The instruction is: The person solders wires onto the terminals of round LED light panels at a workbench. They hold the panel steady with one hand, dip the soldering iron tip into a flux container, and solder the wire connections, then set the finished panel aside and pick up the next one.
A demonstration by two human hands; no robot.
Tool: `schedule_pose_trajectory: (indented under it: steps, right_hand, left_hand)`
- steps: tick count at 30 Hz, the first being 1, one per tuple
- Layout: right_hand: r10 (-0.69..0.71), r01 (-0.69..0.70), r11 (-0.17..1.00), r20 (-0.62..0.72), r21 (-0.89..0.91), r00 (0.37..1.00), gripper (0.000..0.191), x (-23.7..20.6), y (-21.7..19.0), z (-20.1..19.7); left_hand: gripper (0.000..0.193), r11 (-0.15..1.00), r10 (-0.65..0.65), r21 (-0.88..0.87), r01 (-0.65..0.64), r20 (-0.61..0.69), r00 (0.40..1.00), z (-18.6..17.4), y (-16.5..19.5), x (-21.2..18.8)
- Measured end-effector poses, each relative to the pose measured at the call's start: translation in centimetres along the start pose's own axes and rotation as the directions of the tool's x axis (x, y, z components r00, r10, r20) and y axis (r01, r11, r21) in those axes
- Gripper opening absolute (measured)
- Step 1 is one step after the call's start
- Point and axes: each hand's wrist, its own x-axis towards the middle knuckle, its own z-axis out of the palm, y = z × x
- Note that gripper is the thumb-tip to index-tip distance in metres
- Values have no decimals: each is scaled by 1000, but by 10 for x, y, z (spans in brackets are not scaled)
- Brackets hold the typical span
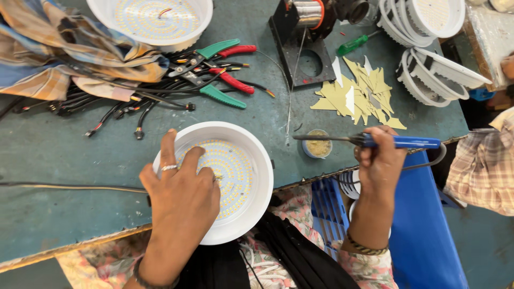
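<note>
White lamp housing [227, 184] sits at the table's [64, 160] near edge, pinned by the left hand [179, 198], fingers spread on its LED board. Probably light, rigid, fragile; best gripped by the rim. Soldering iron [375, 141] is clamped in the right hand [381, 163].

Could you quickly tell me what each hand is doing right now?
Left hand: open, fingers resting on the white round lamp.
Right hand: closed around the blue soldering iron.

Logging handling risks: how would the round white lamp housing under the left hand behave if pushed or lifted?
The round white lamp housing looks like thin plastic, so probably light. It overhangs the teal table edge, so a push might tip it. The left hand presses on its LED board, probably steadying it.
</note>
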Motion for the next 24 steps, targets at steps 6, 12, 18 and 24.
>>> schedule_pose_trajectory:
  steps: [6, 12, 18, 24]
  right_hand:
    - [212, -295, 888, 255, 353, 943, 21, -17, 0, -21]
    - [127, -192, 948, 253, 254, 959, 22, -64, -10, -13]
    - [14, -108, 966, 370, 234, 929, 24, -103, -24, -3]
    - [-59, -13, 980, 358, 197, 932, 24, -140, -39, -2]
  left_hand:
    - [9, 999, 37, -9, -37, -7, 999, -4, -10, -4]
    - [15, 994, 70, -86, -67, 31, 997, -7, -18, -20]
    - [12, 993, 117, 21, -119, 82, 990, -2, -10, -38]
    - [23, 974, 228, -25, -227, 103, 968, -8, -14, -53]
